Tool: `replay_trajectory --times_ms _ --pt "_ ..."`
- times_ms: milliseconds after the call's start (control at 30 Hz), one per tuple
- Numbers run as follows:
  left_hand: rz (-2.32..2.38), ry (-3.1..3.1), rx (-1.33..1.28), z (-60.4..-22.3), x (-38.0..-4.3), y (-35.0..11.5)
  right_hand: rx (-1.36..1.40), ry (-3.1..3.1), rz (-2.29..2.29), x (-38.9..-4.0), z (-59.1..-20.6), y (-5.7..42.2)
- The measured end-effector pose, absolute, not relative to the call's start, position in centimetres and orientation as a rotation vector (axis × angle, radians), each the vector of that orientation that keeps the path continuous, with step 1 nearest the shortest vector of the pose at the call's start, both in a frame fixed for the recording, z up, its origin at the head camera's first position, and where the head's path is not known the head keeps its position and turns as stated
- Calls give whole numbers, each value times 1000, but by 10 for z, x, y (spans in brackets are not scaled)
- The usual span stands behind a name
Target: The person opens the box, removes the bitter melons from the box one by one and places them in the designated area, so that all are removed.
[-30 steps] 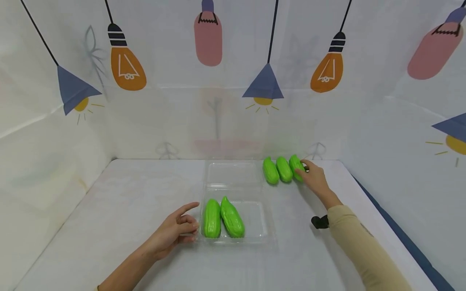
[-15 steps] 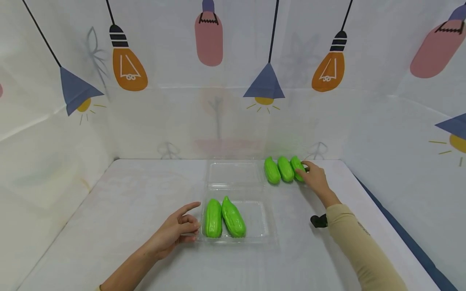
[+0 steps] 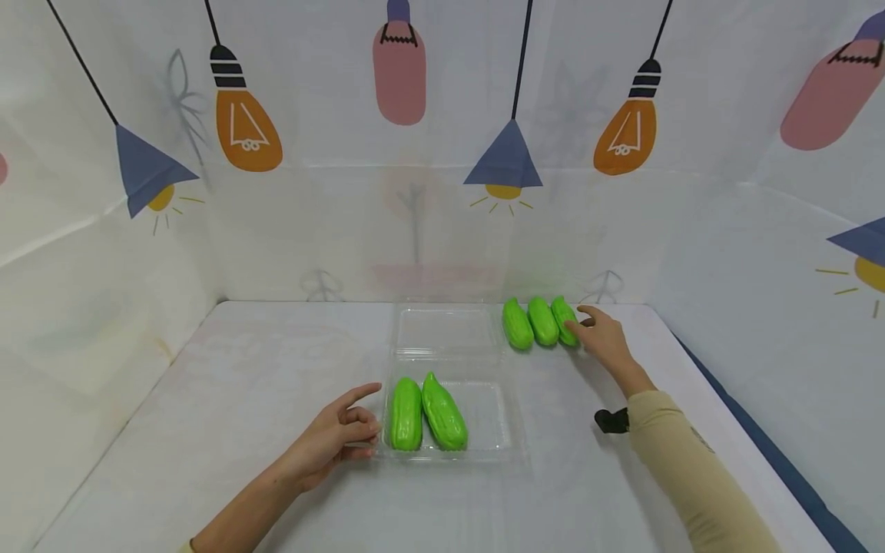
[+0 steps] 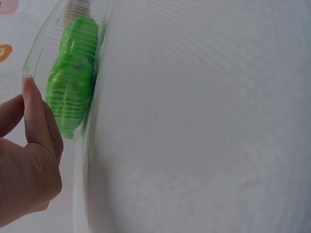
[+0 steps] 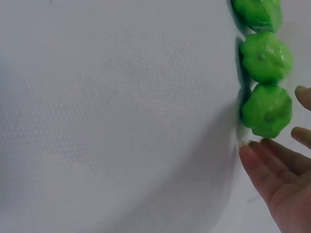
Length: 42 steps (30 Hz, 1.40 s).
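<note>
Several glossy green toy cucumbers lie in two groups. My left hand [image 3: 335,438] touches the left rim of an open clear plastic box [image 3: 484,457] with its fingertips, index finger extended. Inside the box's base, one cucumber [image 3: 406,415] stands lengthwise by the left wall and another [image 3: 445,415] leans beside it. At the back right, a row holds a left cucumber [image 3: 517,324], a middle one [image 3: 542,321] and a right one [image 3: 564,319]. My right hand [image 5: 286,179] is at the right one's side, fingers spread and not wrapped round it; contact is hard to tell.
The box's clear lid [image 3: 445,330] lies folded back towards the rear wall. A white table [image 3: 242,369] carries everything, bounded by a printed cloth wall [image 3: 332,223] behind and at the sides. A small black object [image 3: 611,420] shows at the right sleeve.
My right hand has shifted slightly right, and its fingers look a little looser beside the right cucumber. The left hand, box and cucumbers stay put; the head view drifts slightly.
</note>
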<state>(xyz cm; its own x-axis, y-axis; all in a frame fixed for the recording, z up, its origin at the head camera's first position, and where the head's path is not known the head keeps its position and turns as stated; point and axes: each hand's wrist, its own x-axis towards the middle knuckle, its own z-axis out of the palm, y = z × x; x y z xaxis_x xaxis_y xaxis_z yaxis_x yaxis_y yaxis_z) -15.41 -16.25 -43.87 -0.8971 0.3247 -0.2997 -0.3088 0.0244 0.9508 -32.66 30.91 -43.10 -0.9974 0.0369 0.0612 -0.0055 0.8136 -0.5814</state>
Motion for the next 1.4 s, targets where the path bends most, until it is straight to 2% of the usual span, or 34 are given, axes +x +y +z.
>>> replay_trajectory --times_ms 867,1400 --pt "1932 1861 27 -436 -153 -162 126 -2782 959 -308 -411 315" --pt "1924 1869 18 -436 -153 -163 288 -2749 1042 -295 -400 292"
